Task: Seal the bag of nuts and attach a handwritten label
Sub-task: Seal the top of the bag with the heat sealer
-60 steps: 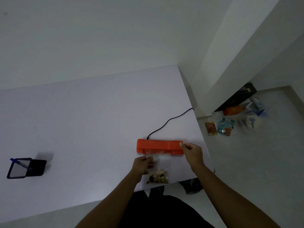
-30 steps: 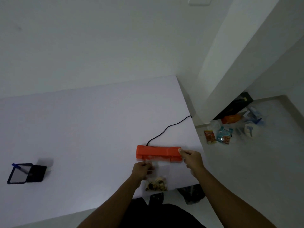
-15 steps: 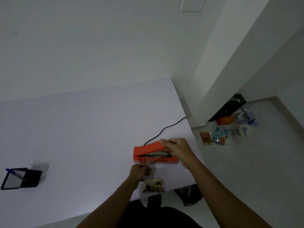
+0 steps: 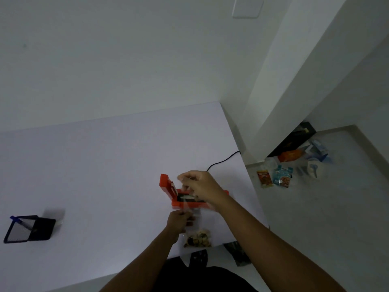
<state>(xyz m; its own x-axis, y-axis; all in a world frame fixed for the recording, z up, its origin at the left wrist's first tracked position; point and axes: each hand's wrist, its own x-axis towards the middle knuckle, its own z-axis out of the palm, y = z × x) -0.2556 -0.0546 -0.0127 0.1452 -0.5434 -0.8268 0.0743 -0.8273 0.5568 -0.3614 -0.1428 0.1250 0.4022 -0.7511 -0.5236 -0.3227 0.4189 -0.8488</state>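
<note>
An orange heat sealer (image 4: 168,189) sits near the right front of the white table (image 4: 105,165), with its lid raised almost upright. My right hand (image 4: 200,186) grips the lid's upper edge and covers most of the sealer. A clear plastic bag of nuts (image 4: 197,239) lies in front of the sealer, the nuts bunched at its near end. The bag's open top reaches onto the sealer's bar. My left hand (image 4: 179,221) pinches the bag's left side just below the sealer.
A black mesh pen holder (image 4: 29,228) with a blue pen stands at the table's left front. The sealer's black cord (image 4: 223,161) runs off the right table edge. Snack packets (image 4: 275,177) and a black box lie on the floor to the right.
My right hand left the sealer's right end, took the lid and swung it from flat to nearly upright. The bag's top now lies on the bar. My left hand stays on the bag.
</note>
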